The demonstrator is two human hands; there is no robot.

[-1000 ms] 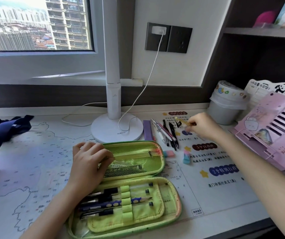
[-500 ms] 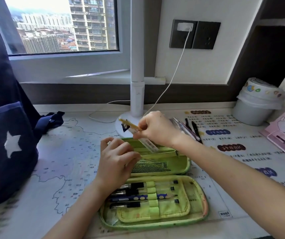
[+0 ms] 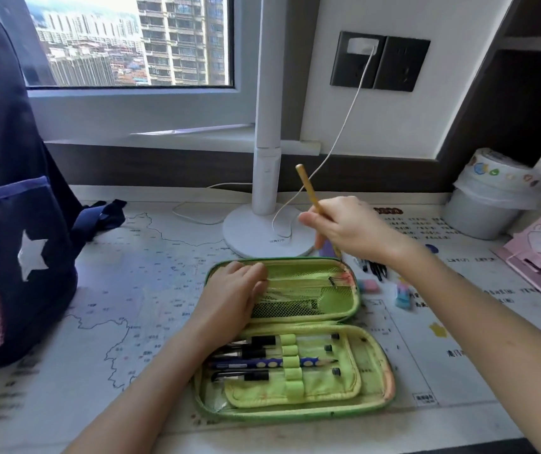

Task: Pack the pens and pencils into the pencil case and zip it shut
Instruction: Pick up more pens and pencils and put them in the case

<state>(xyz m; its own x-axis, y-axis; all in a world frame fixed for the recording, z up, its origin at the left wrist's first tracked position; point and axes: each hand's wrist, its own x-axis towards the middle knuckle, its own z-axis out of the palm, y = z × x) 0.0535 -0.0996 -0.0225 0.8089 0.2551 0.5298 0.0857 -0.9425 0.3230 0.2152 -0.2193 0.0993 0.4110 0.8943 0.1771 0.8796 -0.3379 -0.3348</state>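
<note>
Step in hand: loading, one item at a time. Zip not yet begun.

Right hand (image 3: 351, 231): fingers and thumb curled round a yellow pencil (image 3: 308, 188), gripped low on the shaft. The pencil is held in the air, tilted, blunt end up and away, lower end just above the far right corner of the pencil case (image 3: 372, 355).

Left hand (image 3: 233, 296): palm down on the far half of the case, fingers loosely bent across the left end of the mesh pocket (image 3: 298, 308), pressing it flat. No pinch is visible.

Case: green, lying fully open on the surface (image 3: 151, 290). The near half carries elastic loops; three black pens and a blue dotted pencil (image 3: 262, 364) are threaded through them. The lowest loop (image 3: 294, 388) looks free.

Outstanding: dark loose pens (image 3: 373, 268) on the surface just beyond the case's right end, partly hidden by the right forearm.

Next move, as I judge it: tip the pencil level, then slide it into the mesh pocket or the free loop. Destination uncertain. The loose pens follow, then fold and zip.
</note>
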